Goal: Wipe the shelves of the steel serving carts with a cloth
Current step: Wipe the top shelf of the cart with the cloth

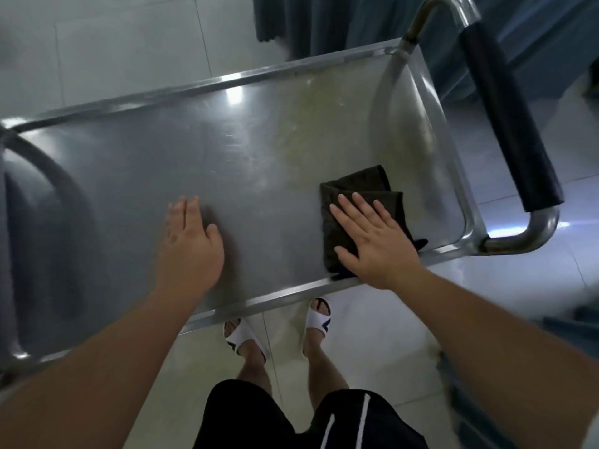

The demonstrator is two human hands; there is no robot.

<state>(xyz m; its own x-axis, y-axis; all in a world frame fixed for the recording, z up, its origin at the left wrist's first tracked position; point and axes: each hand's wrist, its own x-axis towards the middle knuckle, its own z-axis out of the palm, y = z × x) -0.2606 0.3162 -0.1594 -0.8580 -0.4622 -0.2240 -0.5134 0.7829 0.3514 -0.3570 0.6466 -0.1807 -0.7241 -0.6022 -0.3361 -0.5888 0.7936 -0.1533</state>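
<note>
While the person stands close against the near rim of the steel cart's top shelf [181, 150], black shorts [291, 419] w/ a white side stripe and white slides [246, 338] show on pale floor tiles [372, 351] just below that rim. Both forearms reach up over the rim onto the shelf.

R hand [372, 241] lies flat, fingers straight and spread, palm down on the dark cloth [337, 218]; it presses the cloth, no curl round it. L hand [191, 244] is over bare steel near the near rim, well apart from the cloth, fingers straight and close together, holding nothing; can't tell if it touches the surface or sits just above it.

Shelf is a shallow tray w/ a low raised rim all round; the only thing in it is the cloth. Cloth is folded to a rough rectangle, at the shelf's right end, near the near rim, one corner poking out past the right wrist toward the corner of the tray. Its long axis runs from near rim toward far rim, across the shelf's own long axis, tilted a bit.

Past the cloth, toward the far rim, a yellowish smear [311, 124] marks the steel. Beyond the shelf's right end, the tube handle [505, 118] w/ a black grip sleeve. Behind the far rim: pale tiled wall and blue-green fabric [324, 21].
</note>
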